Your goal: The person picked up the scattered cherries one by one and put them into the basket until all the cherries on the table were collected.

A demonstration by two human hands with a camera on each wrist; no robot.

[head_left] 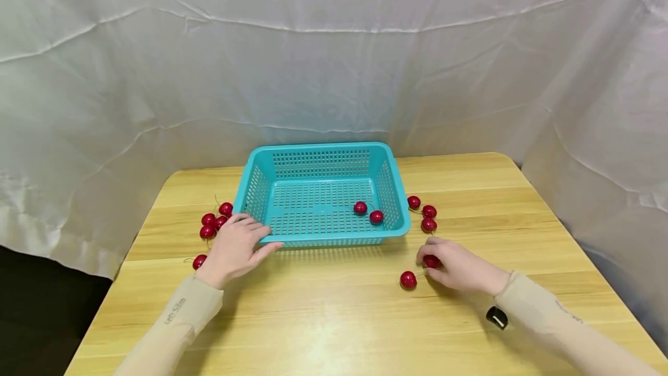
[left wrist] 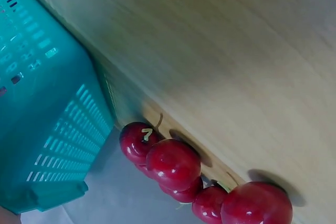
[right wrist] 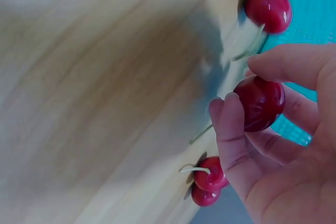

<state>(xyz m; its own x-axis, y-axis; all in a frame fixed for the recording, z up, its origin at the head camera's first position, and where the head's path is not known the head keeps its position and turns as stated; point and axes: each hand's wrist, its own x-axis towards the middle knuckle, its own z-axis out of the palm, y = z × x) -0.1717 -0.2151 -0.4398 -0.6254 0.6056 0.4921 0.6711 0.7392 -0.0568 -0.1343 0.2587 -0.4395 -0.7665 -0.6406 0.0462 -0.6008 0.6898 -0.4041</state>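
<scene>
The basket is a turquoise rectangular tray with rounded corners, a smooth flat rim and perforated walls. It stands at the rear of the table, whose glossy surface shows a pale wood grain. Two cherries lie on the slotted basket floor, toward the right wall.

The left hand grips the near left corner of the basket: the fingers reach over the rim, and the thumb lies along the outer front edge. A cluster of glossy, round red cherries with thin stems sits on the table to the left of the basket, close to this hand.

The right hand pinches one smooth dark-red cherry between thumb and fingers, to the right of the basket's near right corner. A single stemmed cherry rests on the table just beside the fingertips. Three further cherries form a short row along the basket's right side.

Behind the table hangs a creased, satin-like grey fabric. Beige sleeves cover both forearms.
</scene>
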